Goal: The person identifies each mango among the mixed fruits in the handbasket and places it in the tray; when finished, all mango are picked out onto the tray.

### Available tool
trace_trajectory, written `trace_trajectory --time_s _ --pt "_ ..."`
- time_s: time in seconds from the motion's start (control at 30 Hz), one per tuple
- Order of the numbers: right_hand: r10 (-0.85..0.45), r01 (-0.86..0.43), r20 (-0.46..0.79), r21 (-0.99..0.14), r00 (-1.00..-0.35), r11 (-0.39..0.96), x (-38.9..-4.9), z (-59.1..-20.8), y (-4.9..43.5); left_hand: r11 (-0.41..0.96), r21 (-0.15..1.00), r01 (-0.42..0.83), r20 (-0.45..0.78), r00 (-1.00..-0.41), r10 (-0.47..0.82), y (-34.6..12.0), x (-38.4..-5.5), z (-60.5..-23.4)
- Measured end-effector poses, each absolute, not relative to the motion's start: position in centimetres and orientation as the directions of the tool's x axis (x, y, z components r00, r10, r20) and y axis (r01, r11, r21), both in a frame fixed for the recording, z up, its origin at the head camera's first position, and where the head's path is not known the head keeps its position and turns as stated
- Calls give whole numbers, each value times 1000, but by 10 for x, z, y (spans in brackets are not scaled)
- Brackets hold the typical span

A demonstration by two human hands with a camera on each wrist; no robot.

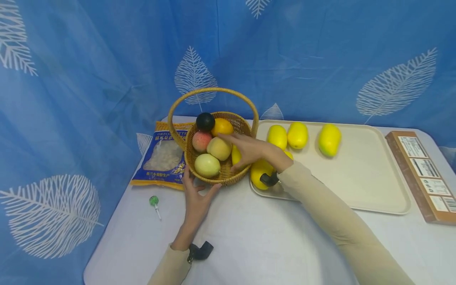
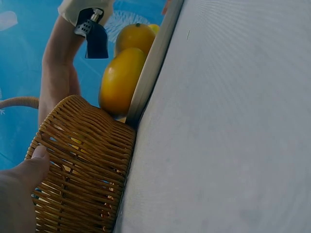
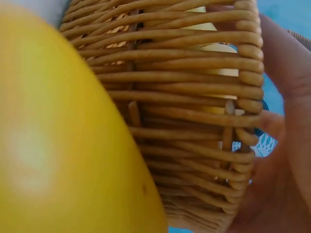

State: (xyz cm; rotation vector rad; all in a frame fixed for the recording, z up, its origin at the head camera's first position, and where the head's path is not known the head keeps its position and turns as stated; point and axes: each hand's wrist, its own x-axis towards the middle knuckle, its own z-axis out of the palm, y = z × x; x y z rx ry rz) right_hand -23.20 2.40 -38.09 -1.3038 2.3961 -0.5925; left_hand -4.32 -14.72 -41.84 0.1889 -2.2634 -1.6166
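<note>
A wicker basket [image 1: 236, 180] with a tall arched handle stands on the white table. Inside lie a dark round fruit [image 1: 205, 122], an orange [image 1: 222, 127], a reddish peach [image 1: 201, 141], a pale yellow peach [image 1: 219, 149] and a pale green melon [image 1: 207, 165]. My left hand [image 1: 196, 200] holds the basket's front, its thumb against the woven wall in the left wrist view. Reaching over the right rim, my right hand [image 1: 247, 149] curves its fingers and thumb around a yellow fruit [image 1: 236, 155] in the basket; the palm hides part of that fruit.
Right of the basket, a cream tray [image 1: 363, 174] carries several yellow mangoes [image 1: 329, 139], some close beside the basket. A brown box [image 1: 420, 176] lies beyond it. A blue food bag [image 1: 162, 154] and a green lollipop [image 1: 154, 201] lie at the left.
</note>
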Motion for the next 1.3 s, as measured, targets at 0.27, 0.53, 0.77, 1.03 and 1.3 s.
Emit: trace_trajectory --time_s 0.27,0.53,0.77,1.03,1.3 --pt "-854 -715 -146 -486 -500 502 -232 -381 24 352 931 100 217 -926 -310 -148 -44 -421" --pt "-867 -696 -82 -562 -492 448 -234 -383 28 341 934 110 221 -926 -306 -149 -45 -422" --pt "-847 -684 -33 -573 -530 451 -228 -367 36 333 936 110 216 -929 -300 -150 -45 -419" --pt "-824 -689 70 -590 -563 421 -217 -356 57 344 933 106 216 -929 -300 -148 -45 -415" --pt "-808 -712 156 -585 -569 388 -202 -359 78 348 931 110 224 -925 -306 -151 -48 -427"
